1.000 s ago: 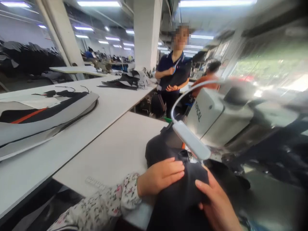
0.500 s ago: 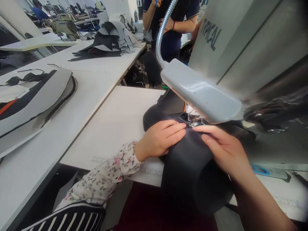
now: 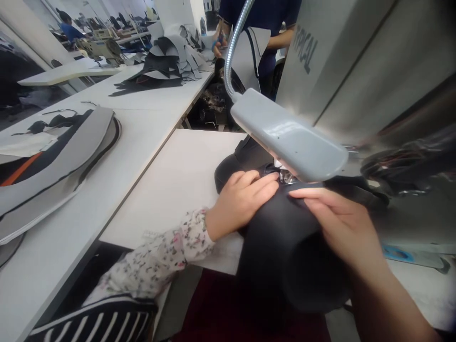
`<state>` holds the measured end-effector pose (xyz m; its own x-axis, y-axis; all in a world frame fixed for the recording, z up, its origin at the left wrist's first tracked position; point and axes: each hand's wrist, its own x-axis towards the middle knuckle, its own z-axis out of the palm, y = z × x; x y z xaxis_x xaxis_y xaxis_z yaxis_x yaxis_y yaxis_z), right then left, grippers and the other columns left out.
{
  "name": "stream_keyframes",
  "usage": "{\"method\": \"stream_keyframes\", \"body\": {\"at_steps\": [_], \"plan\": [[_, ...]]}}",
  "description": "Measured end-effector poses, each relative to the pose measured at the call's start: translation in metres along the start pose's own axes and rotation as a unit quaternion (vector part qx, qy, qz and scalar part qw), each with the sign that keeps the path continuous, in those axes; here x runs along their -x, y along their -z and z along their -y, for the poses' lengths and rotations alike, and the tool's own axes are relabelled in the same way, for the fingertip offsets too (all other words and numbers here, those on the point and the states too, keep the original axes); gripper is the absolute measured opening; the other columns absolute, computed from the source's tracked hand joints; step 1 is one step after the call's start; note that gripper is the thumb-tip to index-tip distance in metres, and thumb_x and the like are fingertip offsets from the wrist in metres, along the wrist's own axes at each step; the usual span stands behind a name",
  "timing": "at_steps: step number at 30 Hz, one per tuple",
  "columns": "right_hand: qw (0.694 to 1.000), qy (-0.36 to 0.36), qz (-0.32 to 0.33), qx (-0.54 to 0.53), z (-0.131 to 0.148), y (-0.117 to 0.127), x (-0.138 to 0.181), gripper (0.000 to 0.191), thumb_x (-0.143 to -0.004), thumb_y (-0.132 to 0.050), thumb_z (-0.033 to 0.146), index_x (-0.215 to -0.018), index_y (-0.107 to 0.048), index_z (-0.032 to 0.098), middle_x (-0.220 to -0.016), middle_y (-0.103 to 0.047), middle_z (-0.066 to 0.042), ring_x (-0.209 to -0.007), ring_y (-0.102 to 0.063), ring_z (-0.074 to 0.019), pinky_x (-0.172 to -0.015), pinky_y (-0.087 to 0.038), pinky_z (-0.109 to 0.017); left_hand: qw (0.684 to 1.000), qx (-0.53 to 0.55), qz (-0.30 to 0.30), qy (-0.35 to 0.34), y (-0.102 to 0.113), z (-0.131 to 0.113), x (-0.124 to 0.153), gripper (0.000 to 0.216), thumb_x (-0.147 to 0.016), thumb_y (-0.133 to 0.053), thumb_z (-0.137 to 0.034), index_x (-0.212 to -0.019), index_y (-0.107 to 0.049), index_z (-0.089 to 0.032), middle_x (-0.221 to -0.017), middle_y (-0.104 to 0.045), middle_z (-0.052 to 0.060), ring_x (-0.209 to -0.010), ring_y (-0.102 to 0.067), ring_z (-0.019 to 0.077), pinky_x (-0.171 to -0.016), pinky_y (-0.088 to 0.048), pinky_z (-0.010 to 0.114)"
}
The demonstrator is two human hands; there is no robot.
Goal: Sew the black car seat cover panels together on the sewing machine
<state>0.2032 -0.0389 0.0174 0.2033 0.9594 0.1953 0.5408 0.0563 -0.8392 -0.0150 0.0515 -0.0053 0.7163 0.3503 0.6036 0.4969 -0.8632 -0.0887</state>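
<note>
My left hand [image 3: 244, 199], in a flowered sleeve, lies on a piece of black material [image 3: 285, 237] with its fingers pressed together, just left of the presser foot [image 3: 285, 176]. My right hand [image 3: 338, 223] rests on the same black piece from the right, fingers stretched flat toward the needle area. The material bulges over the table's front edge and runs under the grey sewing machine [image 3: 356, 71]. A grey gooseneck lamp [image 3: 288, 135] hangs right above both hands and hides part of the foot.
The white sewing table [image 3: 178, 185] joins a long white bench [image 3: 71, 199] on the left with grey and black cut panels [image 3: 57, 152]. A pile of grey pieces [image 3: 171, 57] lies farther back. A person in a dark shirt [image 3: 263, 28] stands behind the machine.
The view dropped from the room onto the machine. Both hands slid forward on the black material toward the presser foot. The person behind now holds a grey piece.
</note>
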Motion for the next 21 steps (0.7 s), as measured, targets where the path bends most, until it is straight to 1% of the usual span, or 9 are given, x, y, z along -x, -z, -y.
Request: {"method": "stream_keyframes", "body": {"at_steps": [2, 4, 7, 9, 12, 14, 15, 19, 21], "plan": [[0.997, -0.061, -0.009, -0.036, -0.011, 0.009, -0.002, 0.020, -0.092, -0.064, 0.031, -0.098, -0.082, 0.039, -0.107, -0.077, 0.009, -0.106, -0.070, -0.0165, -0.095, -0.049, -0.025, 0.999, 0.011, -0.012, 0.028, -0.001, -0.019, 0.001, 0.033, -0.108, -0.044, -0.018, -0.133, -0.065, -0.014, -0.148, -0.064, 0.006, -0.118, -0.061, 0.0237, -0.098, -0.047, 0.037], [0.993, -0.099, -0.007, -0.058, -0.017, 0.015, -0.006, 0.020, -0.089, -0.066, 0.030, -0.097, -0.082, 0.038, -0.106, -0.078, 0.007, -0.104, -0.069, -0.0166, -0.091, -0.049, -0.024, 0.998, 0.037, -0.049, 0.028, -0.003, -0.030, 0.005, 0.033, -0.108, -0.044, -0.016, -0.134, -0.064, -0.011, -0.143, -0.067, 0.010, -0.120, -0.062, 0.0231, -0.101, -0.051, 0.037], [0.990, -0.124, 0.020, -0.066, -0.018, 0.020, -0.013, 0.018, -0.088, -0.067, 0.031, -0.098, -0.082, 0.034, -0.110, -0.076, 0.005, -0.103, -0.068, -0.0155, -0.083, -0.050, -0.020, 0.991, 0.077, -0.113, -0.002, -0.009, -0.030, 0.011, 0.031, -0.107, -0.046, -0.013, -0.133, -0.064, -0.010, -0.132, -0.073, 0.011, -0.122, -0.065, 0.0213, -0.107, -0.054, 0.039], [0.982, -0.154, 0.064, -0.089, -0.014, 0.022, -0.016, 0.019, -0.089, -0.069, 0.038, -0.103, -0.080, 0.031, -0.101, -0.075, 0.001, -0.088, -0.068, -0.0145, -0.069, -0.050, -0.019, 0.985, 0.099, -0.133, -0.043, -0.013, -0.022, 0.012, 0.028, -0.106, -0.048, -0.011, -0.129, -0.064, -0.009, -0.129, -0.074, 0.011, -0.124, -0.066, 0.0216, -0.112, -0.055, 0.041], [0.952, -0.209, 0.170, -0.145, -0.006, 0.029, -0.016, 0.039, -0.089, -0.071, 0.053, -0.121, -0.070, 0.031, -0.074, -0.062, 0.001, -0.055, -0.054, -0.0119, -0.045, -0.043, -0.020, 0.977, 0.133, -0.133, -0.096, -0.016, -0.009, 0.007, 0.023, -0.105, -0.051, -0.011, -0.121, -0.066, -0.007, -0.127, -0.075, 0.013, -0.124, -0.068, 0.0227, -0.113, -0.057, 0.043], [0.932, -0.220, 0.232, -0.171, -0.001, 0.032, -0.014, 0.050, -0.088, -0.072, 0.058, -0.130, -0.063, 0.032, -0.067, -0.055, 0.003, -0.047, -0.046, -0.0100, -0.039, -0.038, -0.019, 0.976, 0.144, -0.123, -0.104, -0.016, -0.004, 0.004, 0.021, -0.105, -0.051, -0.011, -0.120, -0.066, -0.007, -0.126, -0.075, 0.013, -0.123, -0.069, 0.0230, -0.114, -0.057, 0.046], [0.926, -0.221, 0.243, -0.184, 0.001, 0.032, -0.013, 0.052, -0.088, -0.073, 0.059, -0.132, -0.062, 0.033, -0.068, -0.056, 0.003, -0.047, -0.046, -0.0093, -0.039, -0.038, -0.018, 0.977, 0.146, -0.119, -0.101, -0.015, -0.003, 0.003, 0.022, -0.105, -0.051, -0.011, -0.121, -0.065, -0.008, -0.125, -0.075, 0.013, -0.123, -0.069, 0.0230, -0.114, -0.057, 0.047], [0.919, -0.249, 0.191, -0.238, 0.005, 0.027, -0.013, 0.048, -0.083, -0.079, 0.054, -0.124, -0.068, 0.031, -0.077, -0.059, 0.000, -0.055, -0.049, -0.0102, -0.042, -0.041, -0.017, 0.978, 0.158, -0.112, -0.074, -0.014, 0.000, 0.002, 0.024, -0.107, -0.048, -0.013, -0.125, -0.064, -0.011, -0.126, -0.074, 0.014, -0.124, -0.067, 0.0226, -0.109, -0.059, 0.046], [0.918, -0.265, 0.169, -0.243, 0.005, 0.025, -0.017, 0.047, -0.079, -0.081, 0.051, -0.121, -0.072, 0.030, -0.075, -0.059, -0.002, -0.060, -0.053, -0.0128, -0.043, -0.042, -0.018, 0.980, 0.156, -0.107, -0.068, -0.014, 0.000, 0.001, 0.024, -0.106, -0.048, -0.013, -0.123, -0.065, -0.011, -0.126, -0.074, 0.014, -0.122, -0.067, 0.0229, -0.107, -0.060, 0.044]]}}
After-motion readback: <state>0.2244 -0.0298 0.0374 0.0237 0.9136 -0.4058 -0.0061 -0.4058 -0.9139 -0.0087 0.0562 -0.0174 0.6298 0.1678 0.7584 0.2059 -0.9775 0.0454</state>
